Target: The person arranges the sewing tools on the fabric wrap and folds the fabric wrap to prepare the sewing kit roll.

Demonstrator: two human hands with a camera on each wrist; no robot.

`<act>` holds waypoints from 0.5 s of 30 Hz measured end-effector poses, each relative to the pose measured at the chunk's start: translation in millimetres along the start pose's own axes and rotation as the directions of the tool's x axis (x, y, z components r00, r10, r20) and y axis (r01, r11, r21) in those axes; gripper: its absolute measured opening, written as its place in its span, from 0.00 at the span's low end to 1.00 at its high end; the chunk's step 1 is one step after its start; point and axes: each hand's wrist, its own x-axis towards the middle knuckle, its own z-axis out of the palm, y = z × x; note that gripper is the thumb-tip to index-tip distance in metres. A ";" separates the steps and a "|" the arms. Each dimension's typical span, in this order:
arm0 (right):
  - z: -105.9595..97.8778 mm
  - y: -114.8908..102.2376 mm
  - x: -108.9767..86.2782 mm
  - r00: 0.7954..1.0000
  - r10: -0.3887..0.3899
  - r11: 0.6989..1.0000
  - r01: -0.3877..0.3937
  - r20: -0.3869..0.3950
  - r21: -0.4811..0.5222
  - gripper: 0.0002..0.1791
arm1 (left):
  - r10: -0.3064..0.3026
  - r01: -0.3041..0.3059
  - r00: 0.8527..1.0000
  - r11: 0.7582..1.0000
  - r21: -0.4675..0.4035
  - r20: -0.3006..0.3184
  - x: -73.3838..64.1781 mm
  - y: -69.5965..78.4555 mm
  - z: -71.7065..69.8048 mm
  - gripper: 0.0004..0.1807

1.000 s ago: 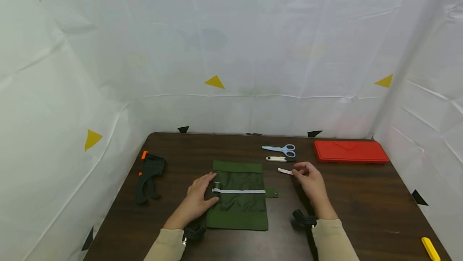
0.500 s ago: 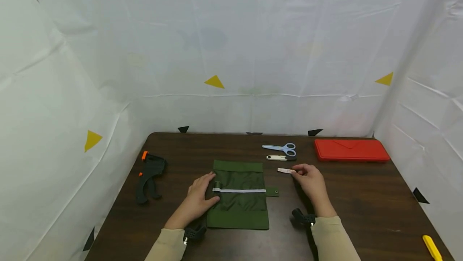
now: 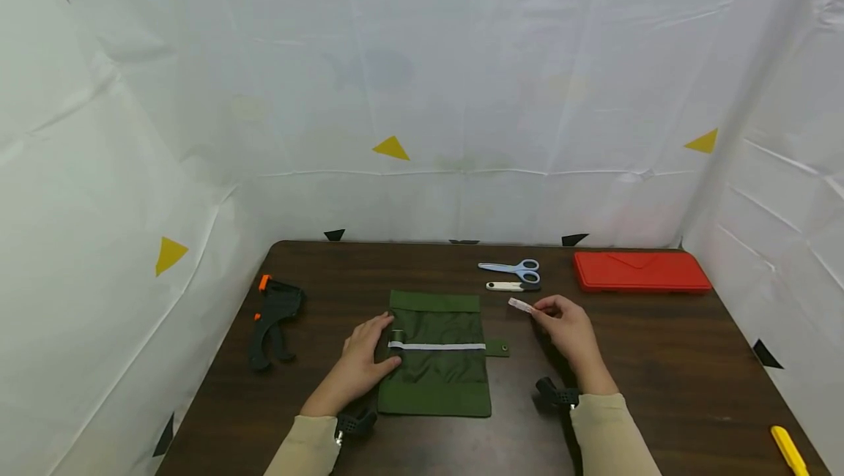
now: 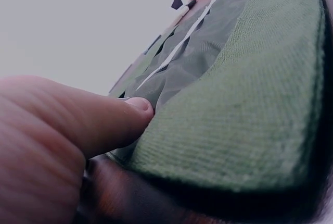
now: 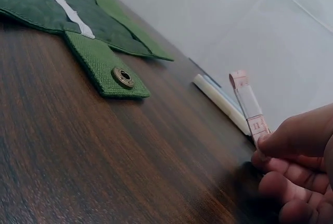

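A green cloth roll-up pouch [image 3: 435, 399] lies unfolded on the table, with a white elastic band [image 3: 442, 347] across its middle and a snap tab [image 5: 106, 67] on its right side. Under the band's left end sits a small dark green cylinder [image 3: 398, 335]. My left hand [image 3: 359, 355] rests along the pouch's left edge, its thumb [image 4: 119, 122] lying on the cloth in the left wrist view. To the right of the pouch, my right hand [image 3: 568, 333] pinches a folded tape measure [image 5: 248, 99] between thumb and fingers, its free end tilted up off the table.
Behind the tape measure lie light-blue scissors [image 3: 508, 269] and a white-and-black cutter-like tool [image 3: 508, 287]. A red case [image 3: 642, 272] is at the back right. The black-and-orange clamp [image 3: 275, 315] lies at left, and a yellow-handled object [image 3: 787, 450] at front right.
My right hand has lifted the tape measure slightly, so its free end now tilts up and back. The left hand and the pouch stay in place.
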 end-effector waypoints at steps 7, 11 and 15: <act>-0.7 -0.4 0.3 0.999 0.034 0.998 -0.035 0.020 0.059 0.12 | -0.015 0.015 1.000 1.000 0.000 0.017 0.4 -0.5 -0.5 0.44; -0.3 0.4 -0.3 0.999 0.037 0.996 -0.040 0.038 0.079 0.12 | -0.011 0.011 1.000 1.000 -0.010 0.007 0.3 -0.2 -0.2 0.44; 0.0 -0.8 -2.2 0.998 0.040 0.994 -0.046 0.053 0.100 0.13 | -0.012 0.012 1.000 1.000 -0.011 0.007 -0.5 -0.4 -0.4 0.44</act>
